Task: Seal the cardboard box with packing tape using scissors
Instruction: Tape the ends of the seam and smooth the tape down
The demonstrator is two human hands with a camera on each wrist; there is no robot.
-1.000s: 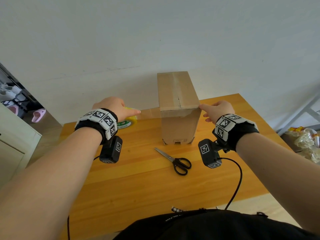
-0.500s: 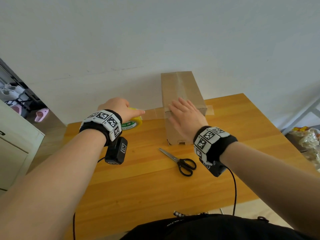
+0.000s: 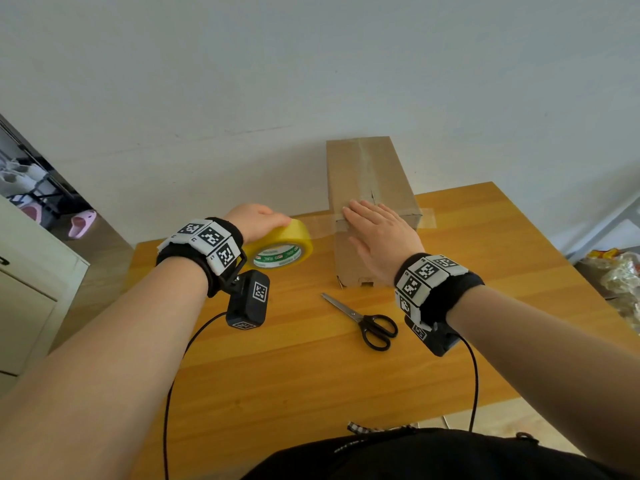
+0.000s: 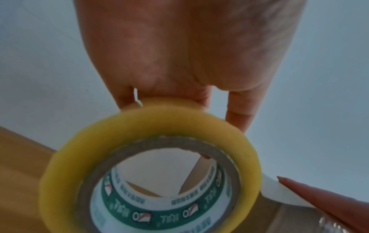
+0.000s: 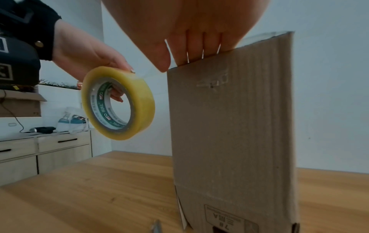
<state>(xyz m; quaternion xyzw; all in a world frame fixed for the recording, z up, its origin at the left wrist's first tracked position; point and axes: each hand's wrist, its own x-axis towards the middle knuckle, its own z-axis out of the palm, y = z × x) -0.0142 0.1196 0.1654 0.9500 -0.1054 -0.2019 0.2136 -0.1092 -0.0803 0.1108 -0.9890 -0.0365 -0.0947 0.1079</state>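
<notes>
Wood table (image 3: 277,358), centre frame: box (image 3: 367,174) stands upright. Right hand (image 3: 379,237) flat, fingers straight, pinning tape strip (image 3: 320,225) on top. Left hand (image 3: 254,221) grips roll (image 3: 282,245) at left, likely keeping strip taut. Scissors (image 3: 363,320) lie idle below box, for the cut.

One box (image 3: 370,188), one tape roll (image 3: 282,245), one scissors (image 3: 367,320), two hands (image 3: 379,237).

The cardboard box (image 5: 229,126) bears an upside-down label reading "7H"; the other print is illegible.
</notes>
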